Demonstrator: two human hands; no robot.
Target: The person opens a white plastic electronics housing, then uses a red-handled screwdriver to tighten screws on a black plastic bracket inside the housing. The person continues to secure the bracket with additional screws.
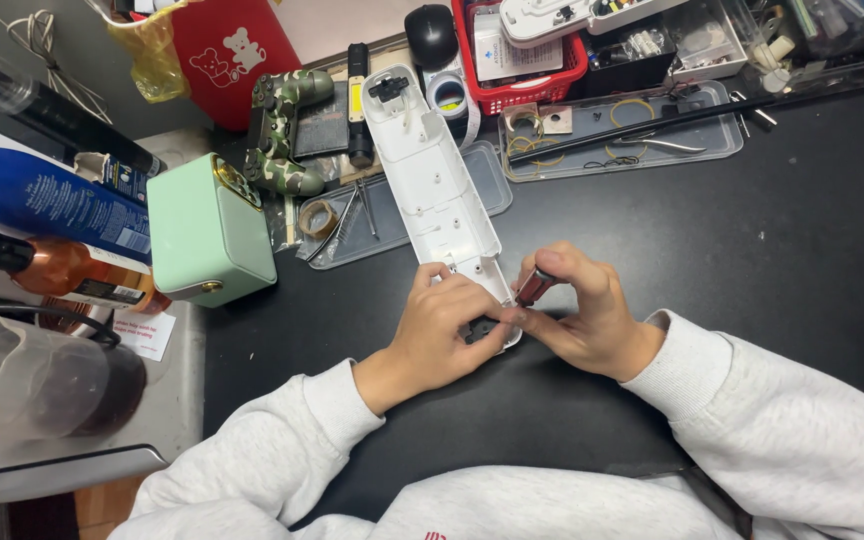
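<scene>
A long white plastic shell (pixel 432 175) lies open-side up on a black table (pixel 752 260), running from the clutter at the far edge down toward the person at the near edge. Its near end sits right under both hands. The left hand (pixel 447 320) rests on that end, fingers curled together and pressing the shell down, fingertips meeting the other hand's. The right hand (pixel 577 310) is just beside it, fingers pinched around a small screwdriver (pixel 534 287) with a dark red handle; the tool leans down and left, and its tip is hidden between the fingertips at the shell's near end. Both arms wear pale grey sleeves.

Beyond the hands, a clear tray (pixel 402 215) lies under the shell's middle, holding a roll of tape (pixel 318 218) and thin metal tools. A second clear tray (pixel 622 125) sits toward the far right, with rubber bands and tweezers in it. At the far edge stand a red basket (pixel 517 85), a black mouse (pixel 430 35) and a camouflage game controller (pixel 284 130). Off the table's left edge are a mint green box (pixel 207 230), a blue can (pixel 42 200) and a brown bottle (pixel 62 270).
</scene>
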